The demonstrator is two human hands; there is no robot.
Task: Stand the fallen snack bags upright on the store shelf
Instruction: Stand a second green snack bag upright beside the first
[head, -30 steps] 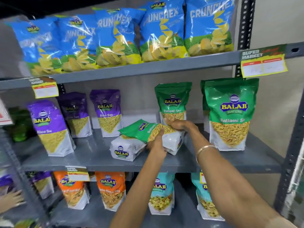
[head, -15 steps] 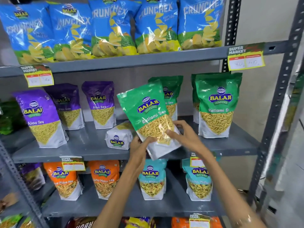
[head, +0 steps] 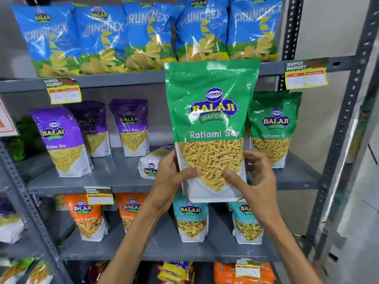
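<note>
I hold a green Ratlami Sev bag (head: 211, 128) upright in the air in front of the middle shelf (head: 114, 181). My left hand (head: 172, 177) grips its lower left edge and my right hand (head: 254, 179) grips its lower right edge, thumbs on the front. Behind my left hand another bag (head: 150, 162) lies fallen on its side on the middle shelf, its white bottom toward me. One more green Ratlami Sev bag (head: 273, 128) stands upright at the right of that shelf.
Three purple Aloo Sev bags (head: 61, 142) stand at the left of the middle shelf. Blue Crunchex bags (head: 143, 33) fill the top shelf. Orange and teal bags (head: 190, 220) stand on the shelf below. A grey upright post (head: 346, 124) borders the right side.
The green bag went from lying on the fallen bag to lifted off the shelf, turned upright and brought closer to the camera. Both hands shifted to its lower edges.
</note>
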